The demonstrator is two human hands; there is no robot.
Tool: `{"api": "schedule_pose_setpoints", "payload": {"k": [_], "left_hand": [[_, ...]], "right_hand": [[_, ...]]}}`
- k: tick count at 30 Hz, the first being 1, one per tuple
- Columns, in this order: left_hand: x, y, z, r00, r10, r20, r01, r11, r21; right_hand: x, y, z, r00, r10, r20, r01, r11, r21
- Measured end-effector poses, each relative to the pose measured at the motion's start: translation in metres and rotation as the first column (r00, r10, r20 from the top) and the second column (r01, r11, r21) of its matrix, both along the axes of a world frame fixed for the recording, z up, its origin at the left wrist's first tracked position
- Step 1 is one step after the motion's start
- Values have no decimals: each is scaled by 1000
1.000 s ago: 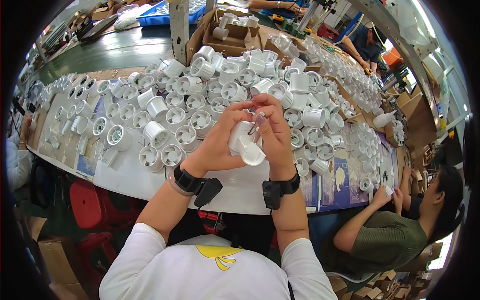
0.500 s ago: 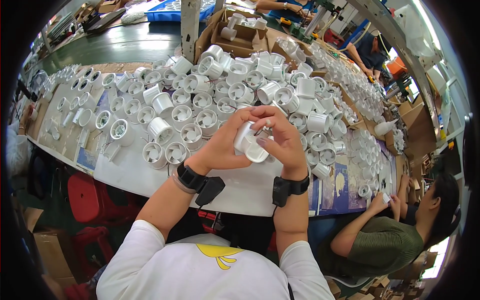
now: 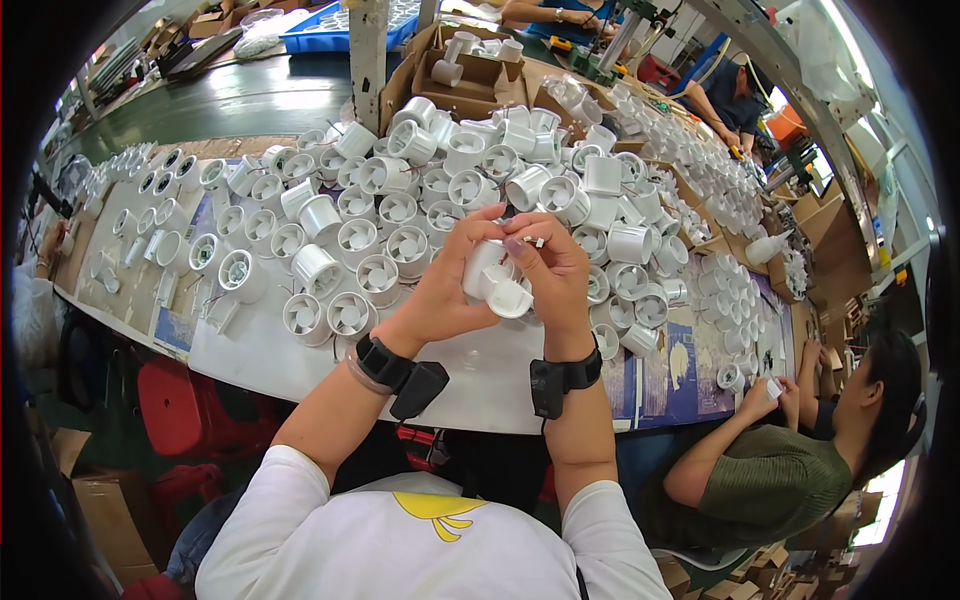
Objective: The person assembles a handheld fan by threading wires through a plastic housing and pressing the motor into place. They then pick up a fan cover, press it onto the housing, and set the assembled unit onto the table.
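Near bare table edge (image 3: pixel 480 412), hands (image 3: pixel 448 290) (image 3: pixel 565 285), white part (image 3: pixel 510 299)

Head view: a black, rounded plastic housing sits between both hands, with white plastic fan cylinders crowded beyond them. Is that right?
Colour is wrong: the head view shows the rounded plastic housing between left hand and right hand is white. The white plastic fan cylinders are indeed crowded beyond the hands.
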State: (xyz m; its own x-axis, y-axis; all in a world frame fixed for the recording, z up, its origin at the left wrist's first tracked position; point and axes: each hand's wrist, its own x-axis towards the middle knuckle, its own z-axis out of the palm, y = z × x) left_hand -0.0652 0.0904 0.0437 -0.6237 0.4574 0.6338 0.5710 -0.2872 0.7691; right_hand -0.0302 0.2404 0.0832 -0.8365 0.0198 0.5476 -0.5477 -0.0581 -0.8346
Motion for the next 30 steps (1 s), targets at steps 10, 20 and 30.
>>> {"api": "schedule_pose_setpoints", "payload": {"k": [10,20,30], "left_hand": [[9,-6,5,949,26,314,34,982,-185],[16,-7,13,982,-59,180,86,985,-150],[25,3,10,970,-15,244,45,992,-120]], "right_hand": [[5,-8,7,996,-29,86,30,1000,-7],[1,1,12,990,93,108,-66,972,-227],[-6,4,-8,900,304,313,-259,950,-176]]}}
